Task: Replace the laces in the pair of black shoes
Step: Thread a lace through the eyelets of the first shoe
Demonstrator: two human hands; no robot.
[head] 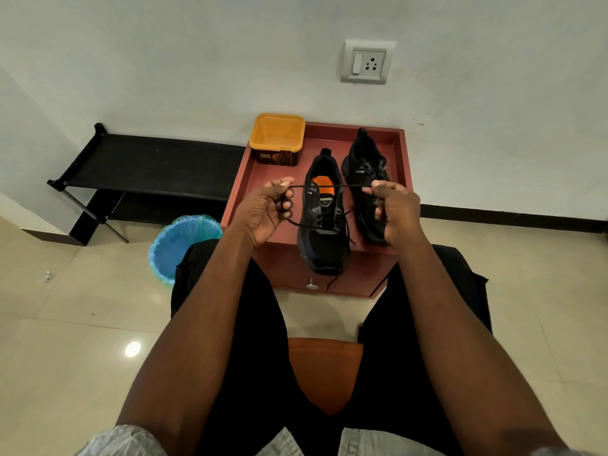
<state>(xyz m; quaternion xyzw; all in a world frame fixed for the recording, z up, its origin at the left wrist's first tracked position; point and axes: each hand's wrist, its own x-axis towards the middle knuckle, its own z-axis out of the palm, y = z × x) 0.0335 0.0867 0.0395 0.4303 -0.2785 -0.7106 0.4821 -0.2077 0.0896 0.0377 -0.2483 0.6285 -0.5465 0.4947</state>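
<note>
Black lace [324,185] taut | left grip [266,209], right grip [393,209] pinch ends | above shoe [324,218]

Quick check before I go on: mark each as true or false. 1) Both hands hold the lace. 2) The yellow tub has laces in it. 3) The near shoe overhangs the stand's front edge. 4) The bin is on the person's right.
1) True: left hand and right hand pinch the black lace.
2) False: the yellow tub looks empty.
3) True: the near shoe overhangs the red stand.
4) False: the blue-lined bin is on the left.
</note>
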